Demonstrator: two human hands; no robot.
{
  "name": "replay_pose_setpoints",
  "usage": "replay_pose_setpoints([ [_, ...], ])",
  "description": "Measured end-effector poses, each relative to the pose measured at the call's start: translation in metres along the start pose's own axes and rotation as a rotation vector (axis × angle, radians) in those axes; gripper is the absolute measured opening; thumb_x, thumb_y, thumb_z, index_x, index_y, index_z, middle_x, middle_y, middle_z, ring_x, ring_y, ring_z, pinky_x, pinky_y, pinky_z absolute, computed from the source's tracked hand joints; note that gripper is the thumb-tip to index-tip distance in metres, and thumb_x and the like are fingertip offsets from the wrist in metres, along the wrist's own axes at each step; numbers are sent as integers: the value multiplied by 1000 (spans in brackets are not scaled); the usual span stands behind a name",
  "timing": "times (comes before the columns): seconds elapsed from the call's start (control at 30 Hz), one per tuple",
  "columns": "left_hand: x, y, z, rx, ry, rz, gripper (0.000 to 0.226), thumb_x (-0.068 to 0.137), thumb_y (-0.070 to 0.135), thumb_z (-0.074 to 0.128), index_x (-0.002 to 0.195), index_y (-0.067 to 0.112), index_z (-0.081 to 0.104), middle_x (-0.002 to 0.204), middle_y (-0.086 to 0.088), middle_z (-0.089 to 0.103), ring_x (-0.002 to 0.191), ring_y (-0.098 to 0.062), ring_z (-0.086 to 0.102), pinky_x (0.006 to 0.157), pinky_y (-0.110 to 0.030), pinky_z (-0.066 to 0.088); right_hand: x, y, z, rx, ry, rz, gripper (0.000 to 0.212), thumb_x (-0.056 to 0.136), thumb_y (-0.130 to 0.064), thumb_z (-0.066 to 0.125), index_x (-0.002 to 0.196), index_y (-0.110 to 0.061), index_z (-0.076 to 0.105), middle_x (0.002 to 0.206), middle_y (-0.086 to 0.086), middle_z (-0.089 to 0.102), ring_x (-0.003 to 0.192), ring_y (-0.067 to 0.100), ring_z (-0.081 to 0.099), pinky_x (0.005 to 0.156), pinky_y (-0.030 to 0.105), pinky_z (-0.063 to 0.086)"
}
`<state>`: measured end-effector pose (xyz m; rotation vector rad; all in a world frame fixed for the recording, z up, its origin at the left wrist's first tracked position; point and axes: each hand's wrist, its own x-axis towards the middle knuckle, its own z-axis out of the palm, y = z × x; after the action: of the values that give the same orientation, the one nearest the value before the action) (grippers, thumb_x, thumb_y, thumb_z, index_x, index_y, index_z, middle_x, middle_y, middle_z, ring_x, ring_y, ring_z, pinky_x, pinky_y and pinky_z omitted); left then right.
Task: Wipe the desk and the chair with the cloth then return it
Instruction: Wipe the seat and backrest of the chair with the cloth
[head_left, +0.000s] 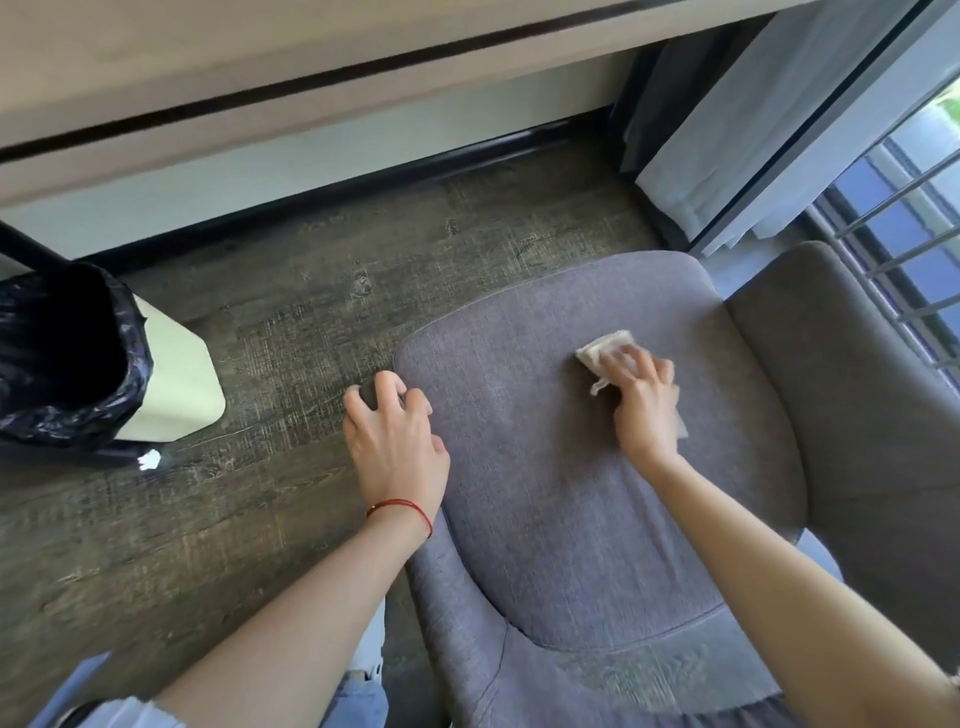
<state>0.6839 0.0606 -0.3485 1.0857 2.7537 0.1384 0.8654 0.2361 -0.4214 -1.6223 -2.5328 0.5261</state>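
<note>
A grey-purple upholstered chair (545, 493) fills the lower right, its seat cushion facing up. My right hand (644, 400) presses a small whitish cloth (605, 345) flat on the seat near the backrest; the cloth shows at the fingertips and is blurred. My left hand (395, 441) grips the seat's left front corner, with a red string around the wrist. The pale wooden desk (260, 62) runs along the top of the view, above the floor.
A white bin with a black liner (78, 358) stands on the dark wood floor at the left, with a scrap of white paper (150, 460) beside it. White curtains (737, 145) and a barred window (904, 218) are at the right.
</note>
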Motion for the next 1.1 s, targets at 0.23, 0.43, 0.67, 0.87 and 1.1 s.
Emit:
replay_pose_setpoints([
  [0.23, 0, -3, 4, 4, 24, 4, 19, 69, 14, 65, 87, 19, 61, 110, -4, 48, 106, -34, 42, 88, -41, 45, -2, 5, -2, -96, -93, -119, 62, 72, 18, 49, 121, -18, 62, 134, 5, 53, 106, 37, 41, 83, 49, 39],
  [0.43, 1, -3, 1, -4, 16, 17, 22, 69, 15, 65, 92, 16, 63, 119, -6, 48, 104, -34, 42, 86, -42, 43, -8, -11, -35, 284, 5, 96, 55, 72, 12, 47, 114, -15, 68, 114, 9, 69, 99, 31, 57, 85, 30, 44],
  [0.67, -26, 0, -51, -100, -132, 88, 43, 80, 27, 61, 121, 17, 53, 143, -10, 38, 137, -34, 24, 111, -47, 23, -37, -53, -125, 1129, -33, 886, 19, 74, 7, 51, 71, -11, 58, 71, 8, 56, 66, 22, 53, 58, 27, 42],
  [0.87, -66, 47, -147, -1195, -773, -273, 46, 94, 34, 49, 136, 16, 42, 123, -2, 55, 106, -16, 50, 89, -28, 39, -100, -130, -208, 1375, -458, 521, 20, 73, -1, 52, 74, -18, 62, 74, 9, 64, 66, 24, 61, 63, 33, 50],
  [1.1, -96, 34, -196, -1584, -791, -245, 43, 88, -11, 43, 115, 22, 49, 80, 3, 67, 61, -6, 66, 57, -22, 54, -170, -159, -256, 854, -287, 107, 29, 78, -27, 74, 102, -20, 59, 92, -3, 67, 82, 10, 64, 75, 25, 52],
])
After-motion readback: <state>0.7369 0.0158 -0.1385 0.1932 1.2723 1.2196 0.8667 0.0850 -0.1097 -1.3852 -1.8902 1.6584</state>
